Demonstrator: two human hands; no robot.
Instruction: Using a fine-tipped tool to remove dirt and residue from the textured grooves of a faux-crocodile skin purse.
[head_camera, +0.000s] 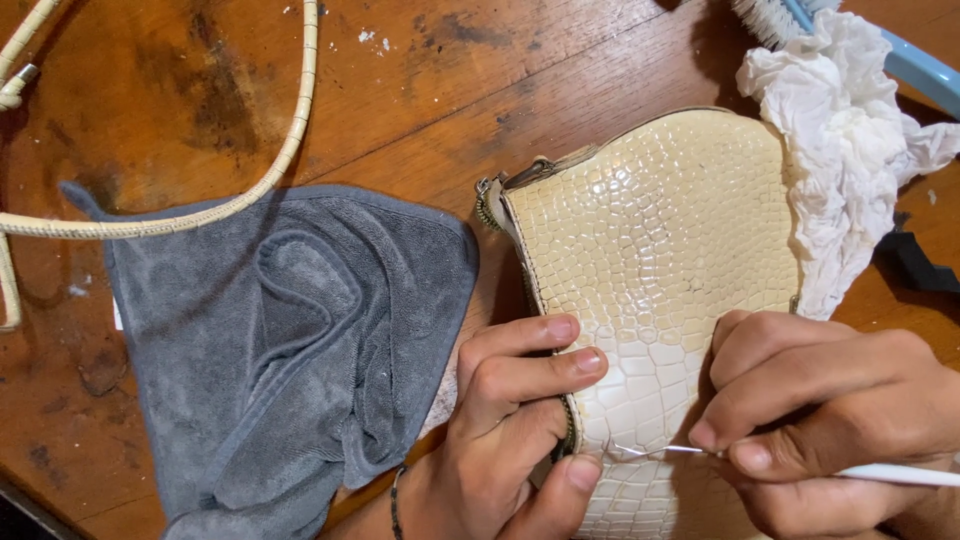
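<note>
A cream, glossy, scale-patterned handbag (660, 240) lies flat on a worn wooden table (420, 90). My left hand (510, 430) grips the bag's zipper edge near its lower left, thumb pressed on the front. My right hand (820, 420) rests on the bag's lower right and pinches a thin white-handled tool (900, 473). The tool's fine metal tip (650, 451) points left and touches the bag just by my left thumb.
A crumpled grey towel (290, 340) lies left of the bag. A cream bag strap (280, 150) curves across the upper left. Crumpled white tissue (850, 140) sits at the bag's right edge, with a blue-handled brush (900, 55) behind it and a small black object (920, 262).
</note>
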